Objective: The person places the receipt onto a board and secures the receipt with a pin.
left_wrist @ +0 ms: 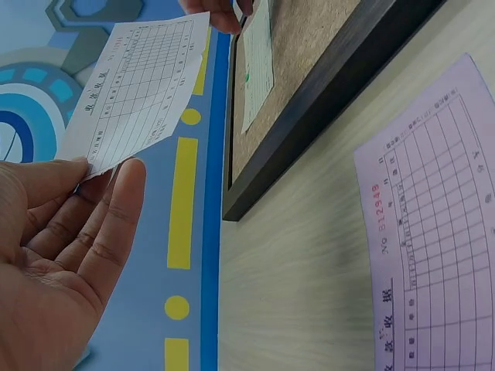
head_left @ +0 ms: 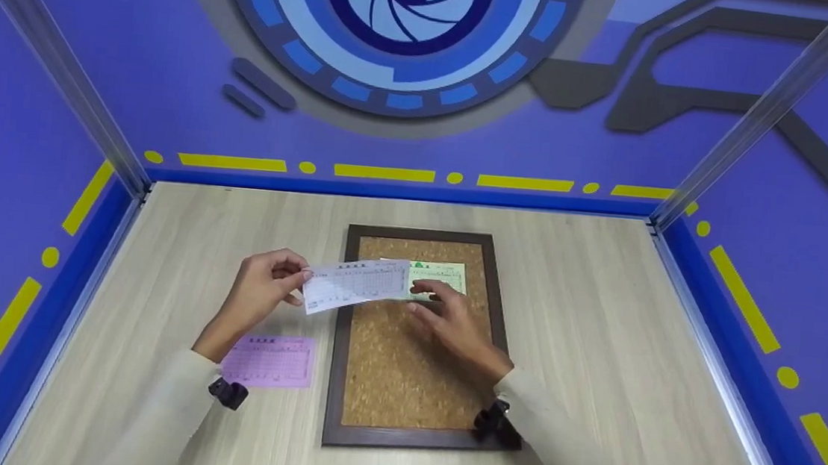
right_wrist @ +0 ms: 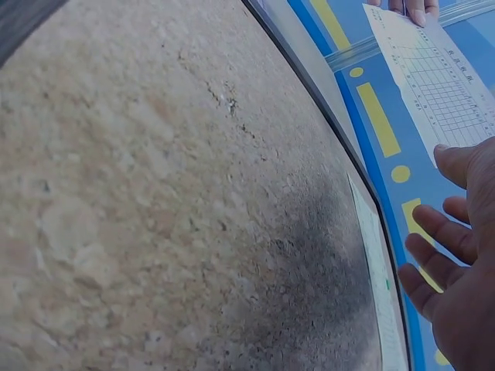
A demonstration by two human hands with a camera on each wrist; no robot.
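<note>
My left hand [head_left: 263, 283] pinches the left end of a white printed receipt slip [head_left: 357, 284] between thumb and fingers, as the left wrist view also shows. The slip is held tilted above the cork board [head_left: 410, 367]. At the slip's right end is my right hand [head_left: 454, 326], its fingers loosely bent and spread, the thumb tip [right_wrist: 442, 154] close to the slip's edge. Behind the white slip, a green receipt slip [head_left: 448, 271] lies on the upper part of the board, partly covered by the slip and right hand.
A pink-purple receipt slip [head_left: 271, 362] lies on the wooden table [head_left: 586, 315], left of the board and partly under the left forearm. The board has a raised dark frame [head_left: 338, 376]. Blue printed walls [head_left: 422, 143] enclose the table at the back and sides.
</note>
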